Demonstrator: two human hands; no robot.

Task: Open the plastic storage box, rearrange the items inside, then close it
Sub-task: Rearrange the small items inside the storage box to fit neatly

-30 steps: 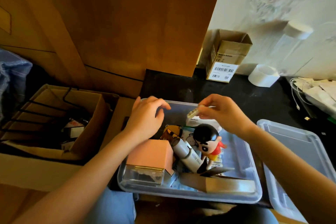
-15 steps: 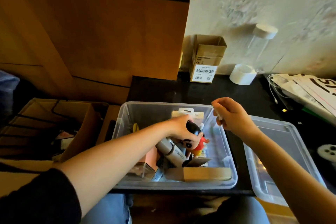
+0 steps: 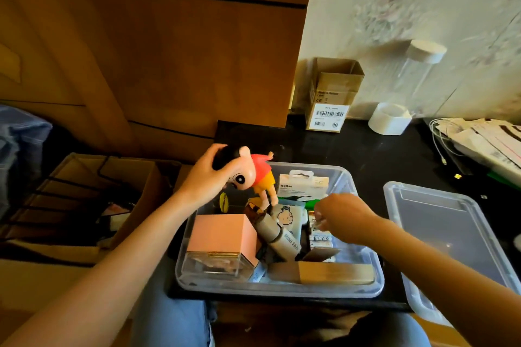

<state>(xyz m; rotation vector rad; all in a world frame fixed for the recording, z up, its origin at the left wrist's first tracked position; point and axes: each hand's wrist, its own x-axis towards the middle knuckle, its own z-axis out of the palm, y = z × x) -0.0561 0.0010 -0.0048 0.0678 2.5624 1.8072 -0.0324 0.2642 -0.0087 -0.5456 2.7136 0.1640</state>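
Wood cabinet (image 3: 174,65) fills the back-left, black table (image 3: 366,155) runs under everything. Lid (image 3: 451,239) is off and lies just right of the storage box (image 3: 363,287), which sits open on the table's near edge in front of us. So step one is done; we're mid-rearrange.

Inside the box: pink box (image 3: 222,232) front-left, wooden block (image 3: 335,273) along the front wall, mini fan tube (image 3: 282,239) leaning in the middle, Belkin pack (image 3: 303,183) standing at the back wall.

Change since half a second ago: our left hand (image 3: 207,177) was down inside on the figure's head; now it has the cartoon figure (image 3: 253,175) lifted out, gripped by the head, tilted over the box's back-left corner, feet barely above the clutter. That frees the middle slot.

Our right hand (image 3: 338,217), which was up at the right rim, is now down inside the right half. Its fingers are curled and appear to pinch something small. We can't tell what it is.

Judgement: figure needs a new spot before the lid goes back. Upright, it may stand above the rim.
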